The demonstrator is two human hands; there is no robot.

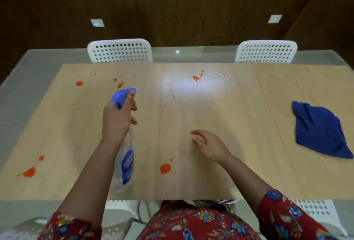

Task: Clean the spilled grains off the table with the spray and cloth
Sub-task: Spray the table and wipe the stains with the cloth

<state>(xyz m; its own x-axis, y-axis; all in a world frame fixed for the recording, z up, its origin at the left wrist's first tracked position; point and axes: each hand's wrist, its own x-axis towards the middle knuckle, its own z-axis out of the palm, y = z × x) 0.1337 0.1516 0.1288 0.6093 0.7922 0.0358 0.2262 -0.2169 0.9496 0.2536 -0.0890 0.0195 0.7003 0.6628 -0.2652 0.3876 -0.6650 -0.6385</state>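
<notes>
Count of items on the light wooden table [249, 124]: one spray bottle, one cloth, and six larger orange spill marks [165, 168] with several small specks beside them. The marks lie in three groups: far left, far centre, and along the near edge.

One clear plastic spray bottle [127, 163] with a blue label and blue trigger head is held tilted above the left half of the table. The left hand [116, 119] grips its neck with curled fingers. The body looks transparent; the liquid level cannot be told.

The right hand [208, 146] is over the table's middle, fingers loosely spread, holding nothing. Whether it touches the surface cannot be told.

One crumpled dark blue cloth [321, 130] lies on the right part of the table, well apart from both hands.

One glistening wet patch [195, 90] ringed by droplets sits just beside the far-centre marks.

Two white perforated plastic chairs [120, 51] stand at the far edge; a third [316, 210] shows partly at the near right.
</notes>
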